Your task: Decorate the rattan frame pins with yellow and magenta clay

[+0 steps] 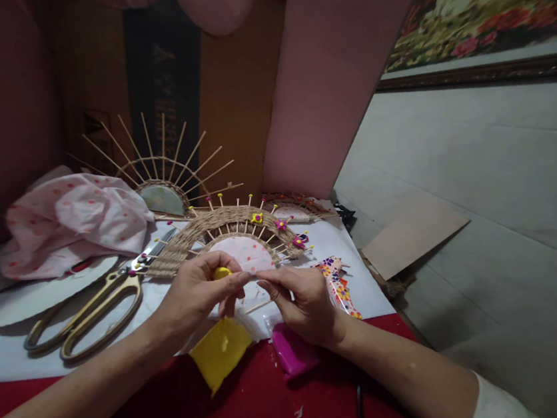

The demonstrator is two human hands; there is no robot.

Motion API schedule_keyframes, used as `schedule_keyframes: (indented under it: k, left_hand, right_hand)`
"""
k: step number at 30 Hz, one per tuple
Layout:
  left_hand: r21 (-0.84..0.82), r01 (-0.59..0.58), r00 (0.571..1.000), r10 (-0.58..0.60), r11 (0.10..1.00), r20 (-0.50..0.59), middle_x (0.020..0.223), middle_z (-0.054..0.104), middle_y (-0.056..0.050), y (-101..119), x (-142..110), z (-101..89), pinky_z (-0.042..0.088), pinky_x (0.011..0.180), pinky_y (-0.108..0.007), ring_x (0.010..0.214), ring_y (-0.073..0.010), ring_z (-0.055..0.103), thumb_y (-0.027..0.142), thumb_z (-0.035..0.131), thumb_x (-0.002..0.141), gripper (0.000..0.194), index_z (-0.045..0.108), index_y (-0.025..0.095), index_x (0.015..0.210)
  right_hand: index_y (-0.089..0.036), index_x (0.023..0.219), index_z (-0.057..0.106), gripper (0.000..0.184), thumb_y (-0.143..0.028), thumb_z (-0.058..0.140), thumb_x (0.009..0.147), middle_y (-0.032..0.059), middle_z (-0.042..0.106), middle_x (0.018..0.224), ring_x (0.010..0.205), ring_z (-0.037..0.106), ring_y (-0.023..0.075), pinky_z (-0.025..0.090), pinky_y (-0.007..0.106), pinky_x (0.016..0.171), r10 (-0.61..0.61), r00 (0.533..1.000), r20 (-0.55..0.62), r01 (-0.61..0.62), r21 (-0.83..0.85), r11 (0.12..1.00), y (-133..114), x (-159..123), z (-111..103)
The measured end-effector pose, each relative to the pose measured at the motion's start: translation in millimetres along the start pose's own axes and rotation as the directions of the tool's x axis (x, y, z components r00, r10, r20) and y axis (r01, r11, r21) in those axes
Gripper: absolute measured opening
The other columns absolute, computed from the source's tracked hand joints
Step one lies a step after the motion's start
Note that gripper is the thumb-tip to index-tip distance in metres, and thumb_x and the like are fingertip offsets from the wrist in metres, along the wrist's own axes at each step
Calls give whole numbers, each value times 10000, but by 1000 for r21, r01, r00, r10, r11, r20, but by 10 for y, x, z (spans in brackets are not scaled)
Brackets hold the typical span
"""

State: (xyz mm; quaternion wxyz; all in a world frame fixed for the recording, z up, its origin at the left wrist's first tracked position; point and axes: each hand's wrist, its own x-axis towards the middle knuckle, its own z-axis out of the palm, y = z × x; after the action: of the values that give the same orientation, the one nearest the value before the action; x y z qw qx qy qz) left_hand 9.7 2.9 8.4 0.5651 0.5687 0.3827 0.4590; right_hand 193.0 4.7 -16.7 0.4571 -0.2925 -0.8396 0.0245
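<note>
My left hand (204,288) is closed, with a small lump of yellow modelling clay (221,272) held in its curled fingers. Its thumb and forefinger meet the fingertips of my right hand (306,300), which is closed in a pinch; whatever lies between the tips is too small to make out. Just beyond both hands lies a woven half-round fan (173,251) with a dotted fabric centre, yellow and magenta balls on its spoke ends and several clay flowers (281,224). Below the hands are a yellow clay packet (222,353) and a magenta clay packet (293,351).
Large gold-handled scissors (102,316) lie at the left, near bunched dotted cloth (78,218). An unfinished spoked fan (161,199) leans at the back against a cardboard box (240,99). Flower-patterned pieces (337,279) rest at the right on white paper (368,292).
</note>
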Motion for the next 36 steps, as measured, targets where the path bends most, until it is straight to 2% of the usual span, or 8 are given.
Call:
schedule_keyframes:
  k: [6,12,17,20,22,25,31,36]
  left_hand:
    - [-113,-6,1000,6,994,0,752,682,-56,-7,10,13,502,554,-267,576,-146,622,281,662,748,290,569,116,968]
    - [-196,2,1000,3,981,26,789,697,-77,-19,-3,-8,548,630,-328,637,-191,672,249,670,746,256,558,122,937]
    - [-189,5,999,4,982,46,759,703,-87,-89,23,-22,549,706,-314,697,-190,676,360,667,776,294,596,114,921]
    - [-220,54,998,-45,974,43,887,704,-134,-95,34,-23,544,744,-326,767,-208,678,410,599,823,324,647,96,890]
    - [-265,75,997,-70,961,26,966,696,-142,-77,30,-25,545,735,-337,798,-219,677,354,626,813,287,649,111,964]
    - [-324,104,995,-98,940,37,949,703,-121,-47,18,-35,541,731,-339,797,-209,674,213,677,767,321,609,141,1073]
    - [-354,88,992,-49,931,116,657,649,-12,-34,26,-53,469,529,-196,504,-89,566,136,692,712,176,647,119,882]
    - [-399,121,992,-93,909,89,730,686,-54,-8,32,-51,462,472,-190,496,-99,584,140,684,734,197,615,124,919]
  right_hand:
    - [-150,961,664,160,-142,542,858,49,728,783,632,654,128,491,235,576,-10,1000,1,10,23,1000,-14,11,-5]
    - [-164,973,662,178,-136,528,861,44,732,802,651,661,132,494,236,583,1,1000,15,-2,33,999,-21,11,-10]
    - [-157,977,661,172,-143,537,858,61,737,840,676,673,140,512,244,615,3,1000,14,-3,29,1000,-17,7,-7]
    - [-148,963,665,162,-153,541,858,65,735,820,673,673,141,517,246,622,0,1000,10,0,27,1000,-21,12,-8]
    - [-159,976,665,172,-158,533,865,59,735,830,686,676,137,520,244,632,1,1000,19,-1,34,999,-24,16,-10]
    - [-154,990,662,178,-145,542,860,62,737,863,708,681,135,519,239,639,-6,1000,16,5,48,999,-29,21,-12]
    - [-149,941,665,144,-145,554,848,53,727,771,622,654,134,497,240,573,1,1000,-22,-1,9,1000,-11,2,-5]
    - [-160,955,662,154,-159,542,858,50,727,779,626,656,136,500,242,568,5,1000,-27,-4,13,1000,4,-9,3]
